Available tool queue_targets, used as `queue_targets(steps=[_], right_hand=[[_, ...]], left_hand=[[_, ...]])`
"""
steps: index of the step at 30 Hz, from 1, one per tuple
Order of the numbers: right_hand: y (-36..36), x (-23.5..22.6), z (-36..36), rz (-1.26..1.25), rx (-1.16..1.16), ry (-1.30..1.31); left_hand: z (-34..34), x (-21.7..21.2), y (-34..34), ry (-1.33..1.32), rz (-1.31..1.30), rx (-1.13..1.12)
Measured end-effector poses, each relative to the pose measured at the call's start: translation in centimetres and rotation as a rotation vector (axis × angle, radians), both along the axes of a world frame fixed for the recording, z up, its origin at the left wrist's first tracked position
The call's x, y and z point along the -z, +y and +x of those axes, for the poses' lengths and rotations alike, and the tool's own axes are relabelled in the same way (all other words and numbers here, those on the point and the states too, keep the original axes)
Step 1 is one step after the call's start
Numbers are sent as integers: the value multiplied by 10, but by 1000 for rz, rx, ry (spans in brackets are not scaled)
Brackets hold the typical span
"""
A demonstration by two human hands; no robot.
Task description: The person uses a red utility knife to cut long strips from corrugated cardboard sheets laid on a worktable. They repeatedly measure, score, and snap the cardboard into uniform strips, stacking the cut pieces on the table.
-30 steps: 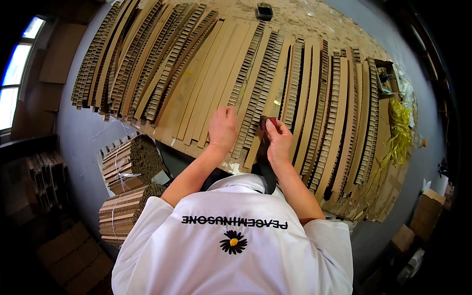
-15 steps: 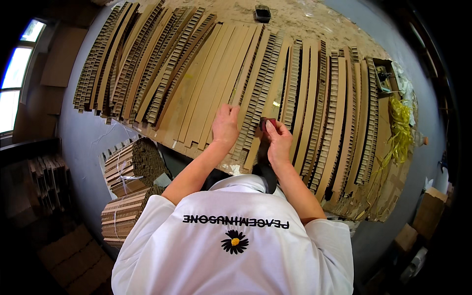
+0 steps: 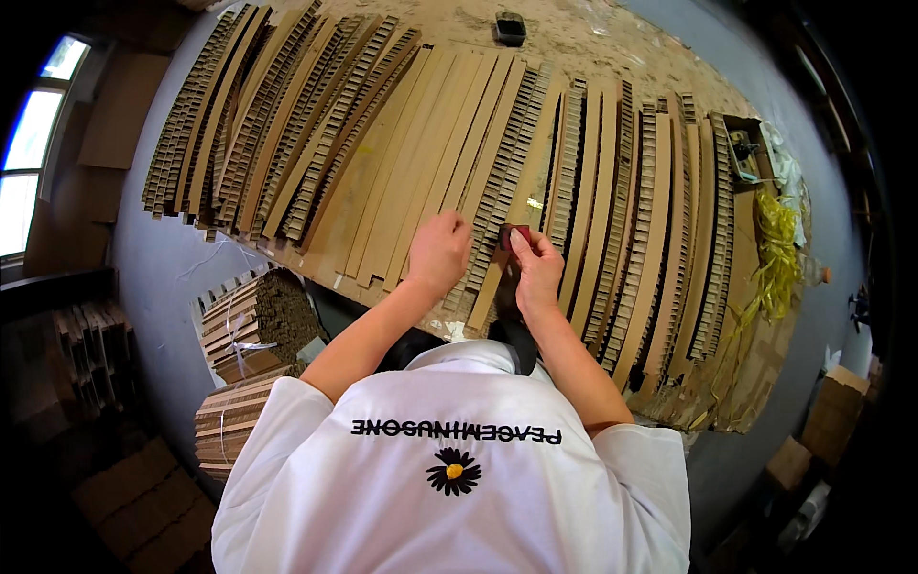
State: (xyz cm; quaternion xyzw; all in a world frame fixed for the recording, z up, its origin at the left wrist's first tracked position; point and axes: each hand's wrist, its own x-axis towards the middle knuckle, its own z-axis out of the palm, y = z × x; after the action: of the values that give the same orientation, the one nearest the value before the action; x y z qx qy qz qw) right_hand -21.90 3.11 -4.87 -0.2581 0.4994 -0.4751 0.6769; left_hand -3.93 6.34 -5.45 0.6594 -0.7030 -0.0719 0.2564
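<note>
My left hand (image 3: 440,253) is closed, its fingers curled above the near part of the flat cardboard strips (image 3: 418,153); what they hold, if anything, is hidden. Between the thumb and fingers of my right hand (image 3: 537,273) is a small dark red block (image 3: 513,236), too small to tell its kind. That hand hovers beside a strip with its honeycomb edge turned up (image 3: 512,143). The strips run away from me side by side across the work table, some plain face up and others honeycomb edge up.
Stacked honeycomb strips (image 3: 287,124) cover the table's left, and more rows (image 3: 636,210) its right. A black tub (image 3: 510,31) stands at the far edge. Yellow twine (image 3: 776,253) hangs at the right near an open box (image 3: 748,150). Tied bundles (image 3: 253,320) sit below left.
The strip just beyond my left hand has turned from showing its honeycomb edge to lying plain face up. My left hand has shifted slightly nearer; my right hand and the red block moved slightly left.
</note>
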Motion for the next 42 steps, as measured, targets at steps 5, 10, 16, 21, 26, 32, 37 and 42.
queue_targets(steps=[5,10,16,21,26,32,37,42], right_hand=[[-4,5,-3,0,-11,3],[-3,2,-2,10,1,21],[-5,6,-3,12,6,17],[-5,4,-2,-5,2,8],[-5,4,-4,2,9,10],[-3,7,3,-27,51,-8],[-4,6,1,-32,60,-30],[-2,2,4,-46,42,23]], left_hand=[[3,4,8,-65,32,-20],[2,1,5,-70,48,3],[-11,-3,0,-91,428,-159],[-12,-5,-3,-96,514,-231],[-1,-11,-3,-124,477,-259],[-25,-3,7,-90,528,-186],[-37,-1,9,7,456,-237],[-32,7,8,71,449,-216]])
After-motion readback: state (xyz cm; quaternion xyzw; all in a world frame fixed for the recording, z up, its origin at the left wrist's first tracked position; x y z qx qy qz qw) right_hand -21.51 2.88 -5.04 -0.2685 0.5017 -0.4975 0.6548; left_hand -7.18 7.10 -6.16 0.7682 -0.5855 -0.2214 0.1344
